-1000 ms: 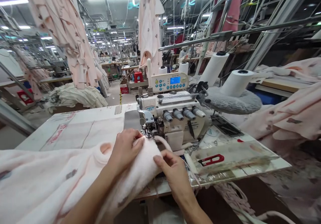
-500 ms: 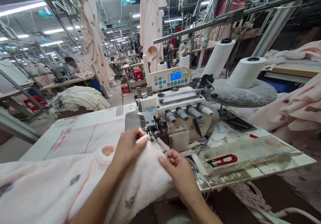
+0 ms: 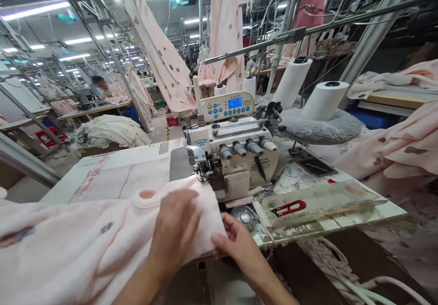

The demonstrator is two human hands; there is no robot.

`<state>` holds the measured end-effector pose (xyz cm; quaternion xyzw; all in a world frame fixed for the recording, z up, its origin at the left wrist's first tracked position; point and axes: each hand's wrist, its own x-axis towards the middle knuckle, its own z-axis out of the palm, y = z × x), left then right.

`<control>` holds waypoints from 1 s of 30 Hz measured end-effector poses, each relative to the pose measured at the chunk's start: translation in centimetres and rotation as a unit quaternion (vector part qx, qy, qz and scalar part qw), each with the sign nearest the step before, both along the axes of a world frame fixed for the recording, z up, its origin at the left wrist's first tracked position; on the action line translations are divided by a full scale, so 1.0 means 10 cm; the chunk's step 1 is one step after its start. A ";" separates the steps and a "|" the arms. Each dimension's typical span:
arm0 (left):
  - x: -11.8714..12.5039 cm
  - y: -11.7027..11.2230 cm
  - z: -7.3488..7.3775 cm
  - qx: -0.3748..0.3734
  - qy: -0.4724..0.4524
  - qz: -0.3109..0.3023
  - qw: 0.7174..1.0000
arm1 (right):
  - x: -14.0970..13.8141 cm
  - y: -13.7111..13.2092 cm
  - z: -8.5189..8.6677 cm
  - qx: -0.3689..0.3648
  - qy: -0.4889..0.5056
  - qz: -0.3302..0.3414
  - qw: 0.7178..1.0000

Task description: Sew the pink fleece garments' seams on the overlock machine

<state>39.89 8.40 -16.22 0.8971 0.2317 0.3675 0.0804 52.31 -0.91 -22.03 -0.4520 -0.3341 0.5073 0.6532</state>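
A pale pink fleece garment with small dark prints lies across the table, its far edge at the needle area of a white overlock sewing machine. My left hand rests over the fleece just in front of the presser foot. Motion smears its fingers, and I cannot make out whether they grip. At the garment's right edge, my right hand pinches the fleece between thumb and fingers. The garment's round neck opening shows left of my left hand.
Red thread snips lie on the table's right side. White thread cones stand behind the machine. Pink garments hang at the back, and a pile of pale cloth sits beyond the table. A person sits at the far left.
My left hand has drawn back from the presser foot toward me. My right hand is slightly lower, still at the fleece edge. The view has shifted a little.
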 end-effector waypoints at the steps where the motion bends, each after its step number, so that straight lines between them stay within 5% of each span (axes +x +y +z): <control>1: -0.07 -0.13 -0.09 0.001 0.005 -0.034 0.999 | -0.01 -0.05 -0.01 -0.004 -0.006 0.017 1.000; 4: -0.21 -0.37 -0.32 0.011 0.037 -0.068 0.997 | -0.05 -0.12 -0.03 -0.008 -0.062 -0.013 0.998; 7: -0.23 -0.40 -0.40 0.047 0.057 -0.053 0.996 | -0.07 -0.11 0.00 -0.020 -0.115 -0.045 0.992; 18: -0.23 -0.36 -0.24 0.181 0.011 -0.080 0.980 | -0.15 -0.19 0.20 -0.037 -0.139 -0.094 0.985; 24: -0.20 -0.34 -0.14 0.206 -0.010 -0.073 0.976 | -0.06 -0.26 0.13 0.029 -0.227 -0.114 0.967; 26: -0.17 -0.35 -0.11 0.224 -0.014 -0.079 0.971 | 0.02 -0.28 0.11 0.089 -0.350 -0.173 0.916; 30: -0.13 -0.41 -0.09 0.265 0.003 -0.108 0.958 | 0.14 -0.23 0.17 0.244 -0.602 -0.278 0.707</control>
